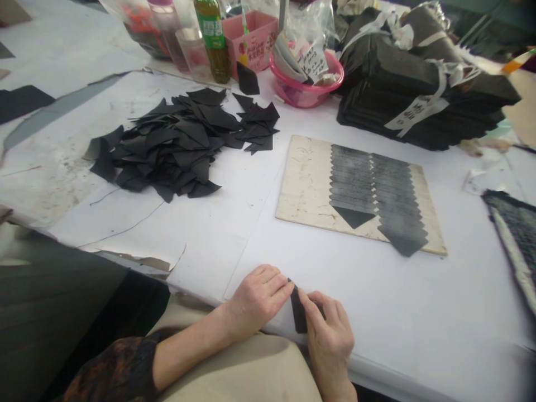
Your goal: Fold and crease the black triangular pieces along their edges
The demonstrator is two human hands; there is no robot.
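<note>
At the table's near edge I hold a small black fabric piece (pixel 298 314) with both hands. The fingers of my left hand (pixel 262 296) are closed together, their tips at the piece's upper left edge. My right hand (pixel 331 329) pinches its right side, covering part of it. Beyond my hands lies a cream board (pixel 301 184). On it, two columns of overlapping black pointed pieces (pixel 352 178) are lined up, with the lowest point of the right column jutting past the board's near edge. To the left is a loose heap of similar black pieces (pixel 176 145).
Tied stacks of black material (pixel 389 84) stand at the back right. A pink basin (pixel 304 92), a pink box (pixel 253 42), a bottle (pixel 213 44) and plastic cups line the back. Dark textured cloth (pixel 515 234) lies at the right. The white table covering (pixel 176 268) is torn along its near edge.
</note>
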